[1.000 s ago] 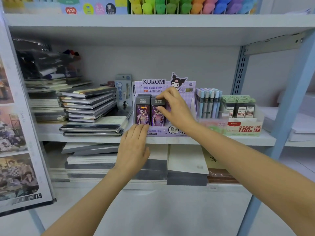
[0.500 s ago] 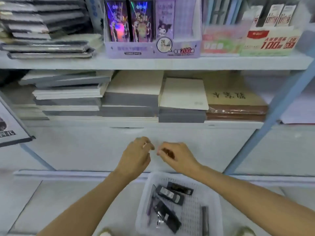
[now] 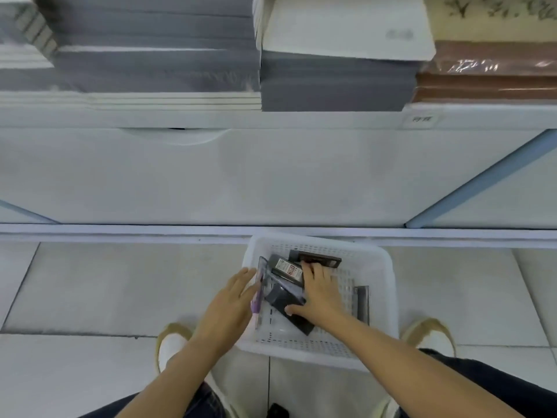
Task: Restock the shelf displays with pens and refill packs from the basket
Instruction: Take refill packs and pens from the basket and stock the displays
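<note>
- The right hand lies over the dark refill packs in the basket, clamping them between the thumb at the near end and the fingers at the far end.
- The left hand, fingers straight, touches the purple pen pack, which stands on edge at its fingertips.
- The packs look light, stiff and glossy, so probably slippery; grip across the short edges, a few at a time.

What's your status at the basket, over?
Left hand flat against clear pen pack. Right hand over dark refill packs, grip unclear. White basket on floor; nothing blocking.
</note>
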Demonstrator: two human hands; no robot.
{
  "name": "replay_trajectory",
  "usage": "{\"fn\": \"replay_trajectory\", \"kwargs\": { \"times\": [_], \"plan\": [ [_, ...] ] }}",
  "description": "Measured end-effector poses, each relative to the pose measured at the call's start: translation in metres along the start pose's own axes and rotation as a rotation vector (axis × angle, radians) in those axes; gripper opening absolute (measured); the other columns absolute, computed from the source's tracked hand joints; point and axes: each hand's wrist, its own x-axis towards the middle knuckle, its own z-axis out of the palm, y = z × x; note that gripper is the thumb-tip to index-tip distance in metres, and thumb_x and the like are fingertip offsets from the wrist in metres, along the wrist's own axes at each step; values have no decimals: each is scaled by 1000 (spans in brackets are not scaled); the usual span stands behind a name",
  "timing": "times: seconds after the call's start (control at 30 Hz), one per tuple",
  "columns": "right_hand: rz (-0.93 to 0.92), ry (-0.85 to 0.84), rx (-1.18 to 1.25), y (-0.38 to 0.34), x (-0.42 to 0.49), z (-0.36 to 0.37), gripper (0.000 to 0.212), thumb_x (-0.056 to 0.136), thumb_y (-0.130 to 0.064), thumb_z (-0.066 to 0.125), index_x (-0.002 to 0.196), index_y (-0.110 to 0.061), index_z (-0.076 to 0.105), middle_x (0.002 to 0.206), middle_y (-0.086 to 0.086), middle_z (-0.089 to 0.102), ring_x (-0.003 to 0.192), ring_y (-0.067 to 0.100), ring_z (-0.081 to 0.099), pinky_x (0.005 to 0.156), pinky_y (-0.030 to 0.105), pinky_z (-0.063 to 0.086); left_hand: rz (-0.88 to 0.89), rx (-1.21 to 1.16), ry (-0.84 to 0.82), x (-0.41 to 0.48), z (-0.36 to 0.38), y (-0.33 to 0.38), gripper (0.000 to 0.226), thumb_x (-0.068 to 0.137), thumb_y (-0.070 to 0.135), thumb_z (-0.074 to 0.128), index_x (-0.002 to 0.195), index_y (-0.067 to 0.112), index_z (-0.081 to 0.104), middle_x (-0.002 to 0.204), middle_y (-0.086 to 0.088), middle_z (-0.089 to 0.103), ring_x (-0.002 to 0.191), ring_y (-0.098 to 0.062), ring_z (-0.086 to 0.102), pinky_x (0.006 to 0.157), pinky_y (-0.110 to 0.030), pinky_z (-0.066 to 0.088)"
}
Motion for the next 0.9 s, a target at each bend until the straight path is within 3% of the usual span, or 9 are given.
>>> {"fn": "replay_trajectory", "kwargs": {
  "times": [0.1, 0.3, 0.47, 0.57, 0.63, 0.7, 0.77, 0.83, 0.9],
  "plan": [
    [-31, 18, -22, 1, 0, 17, 106, 59, -63, 77, 142, -19, 28, 137, 4, 34, 124, 22, 32, 102, 34, 30, -28, -85, 25, -10, 9, 1, 53, 61, -1, 85, 111, 3, 69, 125, -22, 62, 111, -41, 61, 83, -47, 58],
    [28, -49, 111, 1, 8, 13, 92, 59, -46, 87, 131, -14, 39, 126, 6, 47, 114, 22, 46, 90, 34, 43, 11, -22, 51, -18, 24, -3, 45, 66, -2, 82, 109, 0, 69, 128, -19, 61, 125, -40, 52, 100, -51, 47],
    [8, -140, 194, 0, -2, 12, 71, 71, -35, 81, 128, -13, 44, 122, 8, 51, 99, 16, 47, 76, 27, 41, -11, -72, 28, -20, 24, -3, 35, 75, -3, 75, 109, 0, 68, 131, -19, 58, 131, -39, 46, 103, -49, 45],
    [28, -178, 374, 0, -6, -3, 69, 74, -33, 79, 130, -16, 41, 122, 4, 53, 100, 14, 52, 77, 27, 44, -48, -192, 121, -16, 22, 0, 24, 85, -1, 66, 109, 1, 68, 121, -16, 62, 120, -36, 52, 97, -44, 48],
    [-34, -133, 419, -4, -11, -18, 64, 77, -35, 76, 129, -20, 41, 122, -1, 54, 102, 13, 54, 82, 27, 46, -191, -389, 193, -8, 20, 5, 22, 94, 8, 57, 113, 6, 67, 111, -7, 64, 106, -20, 56, 89, -24, 45],
    [-120, -76, 441, -14, -16, -32, 57, 76, -35, 76, 121, -23, 43, 116, -5, 53, 99, 8, 53, 82, 25, 45, -461, -805, 73, 2, 14, 17, 27, 99, 28, 51, 117, 13, 64, 108, 0, 67, 92, -4, 61, 77, -10, 44],
    [-214, -59, 455, -26, -23, -39, 53, 75, -32, 77, 115, -25, 43, 111, -9, 49, 94, -2, 49, 79, 20, 43, -649, -1389, -54, 13, 11, 31, 33, 98, 39, 50, 114, 15, 65, 104, -4, 73, 88, -7, 69, 72, -15, 51],
    [-289, -94, 476, -38, -29, -39, 55, 75, -33, 76, 118, -26, 43, 108, -19, 45, 96, -9, 47, 78, 14, 42, -774, -1705, 60, 21, 9, 44, 25, 97, 33, 54, 107, 14, 68, 94, -6, 75, 88, -19, 72, 63, -24, 55],
    [-344, -138, 502, -45, -34, -40, 59, 74, -42, 76, 119, -40, 38, 109, -33, 39, 99, -14, 46, 77, 9, 42, -918, -1844, 248, 23, 6, 50, 16, 97, 21, 56, 96, 14, 71, 86, -5, 76, 80, -22, 74, 54, -27, 56]
  ]
}}
